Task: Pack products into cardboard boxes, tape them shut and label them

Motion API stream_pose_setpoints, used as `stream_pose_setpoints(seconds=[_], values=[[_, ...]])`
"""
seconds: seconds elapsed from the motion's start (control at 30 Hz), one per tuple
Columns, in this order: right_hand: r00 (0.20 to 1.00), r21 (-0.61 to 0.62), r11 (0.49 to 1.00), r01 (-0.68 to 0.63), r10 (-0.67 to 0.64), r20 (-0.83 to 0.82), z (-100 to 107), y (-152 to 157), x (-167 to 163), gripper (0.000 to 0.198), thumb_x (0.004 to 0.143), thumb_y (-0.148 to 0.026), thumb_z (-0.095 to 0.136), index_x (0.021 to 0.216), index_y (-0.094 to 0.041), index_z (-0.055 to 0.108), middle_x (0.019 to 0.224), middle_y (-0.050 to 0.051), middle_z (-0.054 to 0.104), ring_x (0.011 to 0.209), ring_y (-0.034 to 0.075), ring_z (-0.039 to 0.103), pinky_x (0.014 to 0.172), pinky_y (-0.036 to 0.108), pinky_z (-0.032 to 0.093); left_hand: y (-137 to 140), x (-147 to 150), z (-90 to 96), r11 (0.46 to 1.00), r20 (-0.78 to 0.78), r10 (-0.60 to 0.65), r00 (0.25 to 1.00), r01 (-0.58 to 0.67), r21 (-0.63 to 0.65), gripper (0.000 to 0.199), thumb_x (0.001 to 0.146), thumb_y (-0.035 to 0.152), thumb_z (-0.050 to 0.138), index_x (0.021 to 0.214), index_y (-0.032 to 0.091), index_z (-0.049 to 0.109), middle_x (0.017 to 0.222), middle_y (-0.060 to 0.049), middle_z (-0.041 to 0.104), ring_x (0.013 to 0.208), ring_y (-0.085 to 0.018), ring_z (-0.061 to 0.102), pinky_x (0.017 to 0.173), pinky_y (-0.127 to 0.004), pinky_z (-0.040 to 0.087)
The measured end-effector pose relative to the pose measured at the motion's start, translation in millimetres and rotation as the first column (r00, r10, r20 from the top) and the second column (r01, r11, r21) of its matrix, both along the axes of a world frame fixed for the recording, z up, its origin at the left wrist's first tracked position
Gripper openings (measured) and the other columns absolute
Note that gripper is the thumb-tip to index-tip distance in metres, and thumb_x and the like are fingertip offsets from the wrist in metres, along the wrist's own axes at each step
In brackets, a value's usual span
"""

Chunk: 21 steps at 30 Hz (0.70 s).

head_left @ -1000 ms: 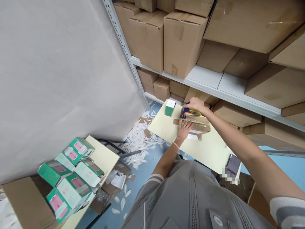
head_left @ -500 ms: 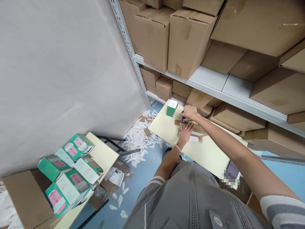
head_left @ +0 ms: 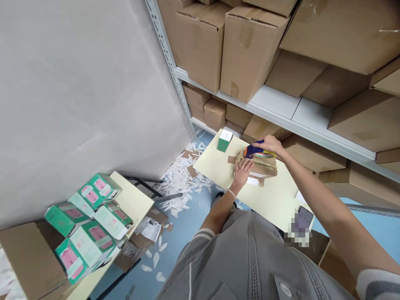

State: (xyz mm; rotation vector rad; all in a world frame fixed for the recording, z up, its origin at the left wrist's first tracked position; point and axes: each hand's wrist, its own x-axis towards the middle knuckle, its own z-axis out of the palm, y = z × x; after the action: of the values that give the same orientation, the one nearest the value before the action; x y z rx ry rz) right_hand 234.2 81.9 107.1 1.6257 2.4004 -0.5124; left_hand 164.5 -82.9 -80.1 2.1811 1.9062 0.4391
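Observation:
A small cardboard box point(head_left: 264, 166) lies on the pale yellow table point(head_left: 212, 166) in front of me. My left hand point(head_left: 242, 173) is spread flat against its left end, fingers apart. Above the box's top, my right hand point(head_left: 270, 145) is closed around a blue and orange tape dispenser point(head_left: 253, 150) with a roll in it. The dispenser's front end is over the left part of the box, close to my left fingertips. Just beyond, a green and white carton point(head_left: 224, 141) stands near the table's far left corner. White paper point(head_left: 253, 181) shows beside the box's near side.
Shelves point(head_left: 281, 112) packed with cardboard boxes rise behind the table. A phone point(head_left: 303, 221) lies at the table's right end. To the left, green and pink cartons point(head_left: 93, 241) cover a second table point(head_left: 134, 196). White paper scraps point(head_left: 175, 183) litter the blue floor.
My right hand has moved to the right and back with the tape dispenser, uncovering more of the box. My left hand stays at the box's left end.

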Motion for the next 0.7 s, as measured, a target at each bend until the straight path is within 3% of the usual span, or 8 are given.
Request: stream_pose_setpoints(seconds=[0.13, 0.27, 0.37, 0.5, 0.6, 0.7], values=[[0.998, 0.005, 0.999, 0.036, -0.035, -0.056, 7, 1, 7, 0.05, 0.078, -0.062, 0.061, 0.097, -0.02, 0.08, 0.088, 0.008, 0.076, 0.087, 0.025, 0.069, 0.069, 0.028, 0.048, -1, -1, 0.7, 1.0, 0.056, -0.004, 0.998, 0.004, -0.01, 0.067, 0.092, 0.004, 0.03, 0.154, 0.029, 0.032, 0.16, -0.003, 0.035, 0.151, -0.019, 0.023, 0.123, -0.061, 0.009], [0.997, 0.016, 1.0, -0.01, 0.012, -0.08, 5, -21, -19, 0.048, 0.08, -0.061, 0.059, 0.098, -0.022, 0.079, 0.09, 0.006, 0.077, 0.087, 0.024, 0.069, 0.068, 0.027, 0.048, 0, 0, 4.1, 1.0, 0.077, 0.003, 0.997, -0.001, -0.031, 0.066, 0.093, 0.004, 0.03, 0.153, 0.029, 0.032, 0.16, -0.002, 0.035, 0.151, -0.019, 0.023, 0.122, -0.064, 0.005], [0.997, 0.027, 0.996, -0.081, 0.08, 0.011, -1, -43, -49, 0.046, 0.083, -0.059, 0.056, 0.098, -0.021, 0.078, 0.098, 0.009, 0.077, 0.093, 0.025, 0.07, 0.071, 0.027, 0.048, 0, 0, 6.2, 1.0, 0.074, 0.002, 0.997, 0.001, -0.031, 0.063, 0.094, 0.007, 0.032, 0.153, 0.028, 0.033, 0.158, -0.004, 0.039, 0.15, -0.02, 0.026, 0.121, -0.066, 0.007], [0.975, 0.051, 0.989, -0.138, 0.127, 0.183, -9, -55, -74, 0.044, 0.083, -0.048, 0.059, 0.099, -0.012, 0.077, 0.105, 0.02, 0.074, 0.099, 0.029, 0.07, 0.077, 0.031, 0.05, 0, -2, 6.9, 0.999, 0.081, 0.005, 0.997, -0.002, -0.037, 0.057, 0.096, 0.009, 0.033, 0.15, 0.026, 0.039, 0.154, -0.006, 0.045, 0.149, -0.021, 0.028, 0.121, -0.066, 0.007], [0.978, 0.04, 0.994, -0.1, 0.091, 0.19, -13, -47, -68, 0.046, 0.083, -0.049, 0.059, 0.102, -0.012, 0.076, 0.107, 0.02, 0.074, 0.099, 0.03, 0.07, 0.077, 0.032, 0.05, -4, -6, 5.4, 1.0, 0.112, 0.004, 0.994, -0.001, -0.026, 0.058, 0.094, 0.005, 0.033, 0.148, 0.026, 0.04, 0.153, -0.007, 0.046, 0.149, -0.02, 0.029, 0.124, -0.062, 0.007], [0.988, 0.011, 0.997, -0.07, 0.068, 0.14, -18, -34, -46, 0.046, 0.083, -0.053, 0.056, 0.101, -0.016, 0.077, 0.105, 0.016, 0.075, 0.099, 0.029, 0.069, 0.075, 0.031, 0.049, -10, -11, 1.7, 0.999, 0.186, 0.044, 0.982, -0.047, 0.013, 0.05, 0.093, 0.004, 0.037, 0.137, 0.024, 0.05, 0.141, -0.008, 0.056, 0.14, -0.019, 0.043, 0.125, -0.054, 0.015]])
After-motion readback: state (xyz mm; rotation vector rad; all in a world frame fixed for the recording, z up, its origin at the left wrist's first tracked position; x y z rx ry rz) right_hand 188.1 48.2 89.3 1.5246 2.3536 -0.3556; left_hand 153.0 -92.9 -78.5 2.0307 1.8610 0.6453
